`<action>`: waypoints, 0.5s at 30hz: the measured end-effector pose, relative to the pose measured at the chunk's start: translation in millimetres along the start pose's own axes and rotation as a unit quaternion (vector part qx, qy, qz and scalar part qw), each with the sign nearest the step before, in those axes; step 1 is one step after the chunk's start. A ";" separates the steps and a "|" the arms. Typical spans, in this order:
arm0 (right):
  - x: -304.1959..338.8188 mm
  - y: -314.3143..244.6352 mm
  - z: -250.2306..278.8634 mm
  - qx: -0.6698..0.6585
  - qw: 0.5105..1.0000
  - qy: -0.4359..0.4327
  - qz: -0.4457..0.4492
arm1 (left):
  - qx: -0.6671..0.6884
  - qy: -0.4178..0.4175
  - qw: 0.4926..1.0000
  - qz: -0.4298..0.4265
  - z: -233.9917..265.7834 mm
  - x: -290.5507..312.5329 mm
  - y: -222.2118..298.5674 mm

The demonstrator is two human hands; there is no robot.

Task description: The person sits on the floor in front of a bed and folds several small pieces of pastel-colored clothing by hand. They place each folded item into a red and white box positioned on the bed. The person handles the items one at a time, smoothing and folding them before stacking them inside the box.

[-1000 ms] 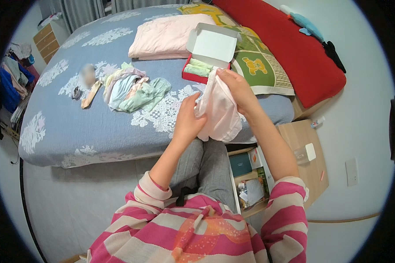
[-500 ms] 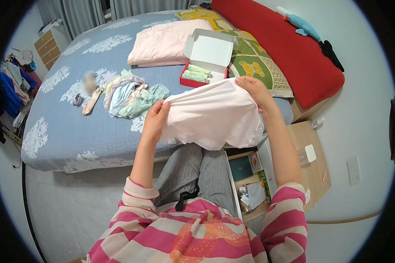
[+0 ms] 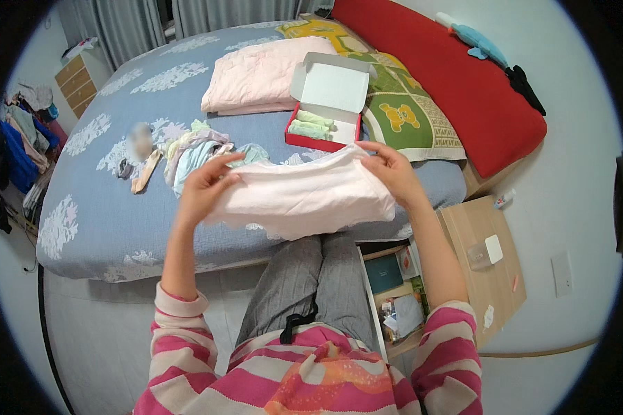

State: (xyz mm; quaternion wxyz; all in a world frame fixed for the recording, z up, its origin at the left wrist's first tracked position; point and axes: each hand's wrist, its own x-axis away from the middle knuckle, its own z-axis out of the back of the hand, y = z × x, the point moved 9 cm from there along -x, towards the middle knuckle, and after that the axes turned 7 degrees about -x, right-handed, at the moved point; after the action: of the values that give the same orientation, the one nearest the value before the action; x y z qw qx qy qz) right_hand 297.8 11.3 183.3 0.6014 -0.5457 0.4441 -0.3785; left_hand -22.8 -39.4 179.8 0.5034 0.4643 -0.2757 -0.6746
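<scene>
A pale pink, thin stretchy garment [image 3: 304, 197] with a wavy lower edge hangs spread out between my hands, above my lap and the bed's near edge. On its left end is my left hand [image 3: 208, 190], thumb and fingers spread a little around the cloth. The garment's upper right corner is pinched between the thumb and fingers of my right hand [image 3: 389, 171]. Beyond it, an open red box [image 3: 325, 145] with a white lid [image 3: 336, 83] holds several rolled pale green cloths [image 3: 311, 124]. A loose heap of pastel clothes [image 3: 194, 155] lies left of the box.
The bed has a blue floral cover [image 3: 118, 228]. On it are a folded pink quilt [image 3: 256, 76], a green bear-patterned pillow [image 3: 401, 117] and small socks [image 3: 145, 173]. An open drawer [image 3: 387, 290] and a wooden bedside table [image 3: 488, 277] stand right of my legs.
My left hand has moved left and a little down, its fingers spreading. My right hand has come slightly down and left. The garment hangs lower and flatter.
</scene>
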 end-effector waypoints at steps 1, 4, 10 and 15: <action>3.2 0.5 -5.2 -0.030 0.999 -0.026 0.021 | 0.004 0.002 1.000 -0.013 10.3 -8.9 8.4; 21.9 -7.1 -12.2 -0.092 0.995 -0.033 0.024 | -0.027 0.007 0.998 -0.055 30.7 -47.8 38.5; -0.3 75.1 27.5 -0.154 0.983 0.091 0.033 | -0.203 -0.094 0.971 -0.086 -28.2 -153.7 -6.4; -31.2 193.0 76.4 -0.054 0.981 0.179 -0.049 | -0.156 -0.117 0.979 -0.068 -116.8 -201.4 -129.0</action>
State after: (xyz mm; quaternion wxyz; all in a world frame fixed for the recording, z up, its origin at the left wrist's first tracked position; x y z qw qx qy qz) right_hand 354.6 87.8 -3.7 0.4622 -0.5225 0.5369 -0.4744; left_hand 40.8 204.1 93.1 0.4871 0.3157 -0.1923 -0.7913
